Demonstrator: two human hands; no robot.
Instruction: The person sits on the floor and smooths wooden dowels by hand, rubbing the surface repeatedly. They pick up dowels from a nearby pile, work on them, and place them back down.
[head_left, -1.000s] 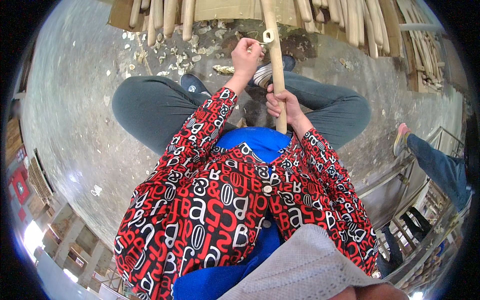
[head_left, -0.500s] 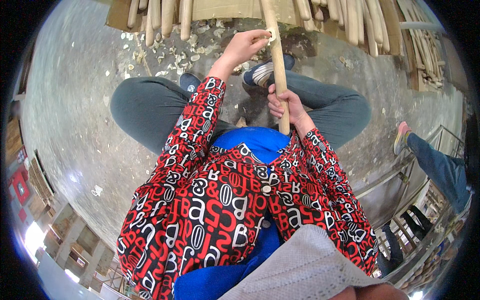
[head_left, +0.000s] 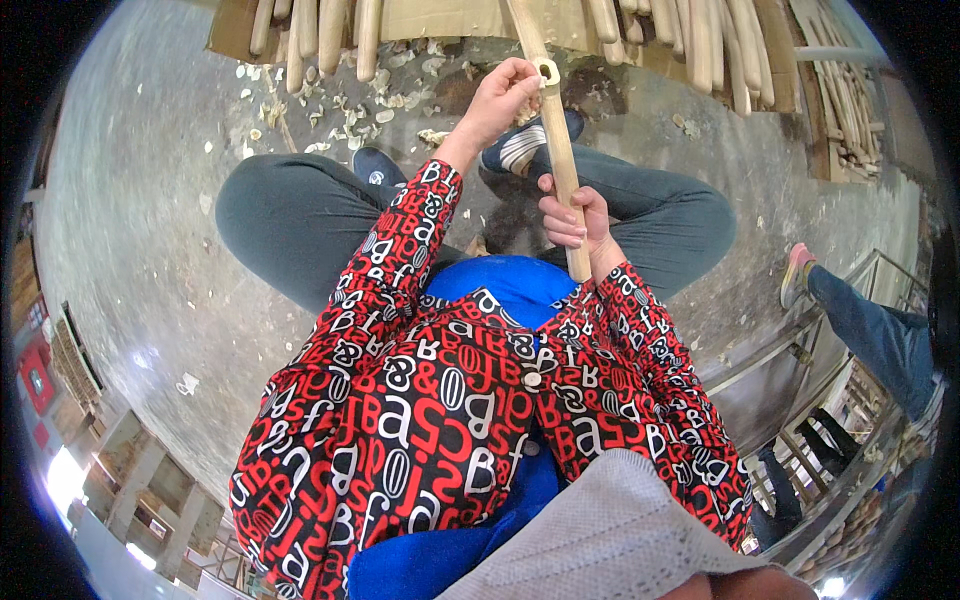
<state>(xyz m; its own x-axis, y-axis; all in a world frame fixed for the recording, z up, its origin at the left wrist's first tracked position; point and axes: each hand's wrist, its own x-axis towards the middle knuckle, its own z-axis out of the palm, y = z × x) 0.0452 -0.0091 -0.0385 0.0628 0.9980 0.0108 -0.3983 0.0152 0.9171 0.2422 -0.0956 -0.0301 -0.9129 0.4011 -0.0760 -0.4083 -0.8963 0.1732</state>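
A long pale wooden pole (head_left: 560, 135) slants from the far edge down toward my blue-covered lap. My right hand (head_left: 580, 220) is closed around its near part, fingers wrapped over the wood. Farther up, my left hand (head_left: 503, 98) pinches a small pale ring-shaped piece (head_left: 548, 72) against the pole, thumb and fingertips at its left side. A dark opening shows in the ring. Whether the pole passes through it I cannot tell.
Pale wood shavings (head_left: 385, 100) litter the concrete floor beyond my crossed legs. Rounded wooden poles (head_left: 367, 45) lie on cardboard (head_left: 440, 22) at the far side, with more poles (head_left: 840, 90) at far right. Another person's leg (head_left: 865, 330) and metal frames are on the right.
The pole's near end has shifted slightly right and its far part left. My left fingers are more bent, and the ring's opening shows more plainly.
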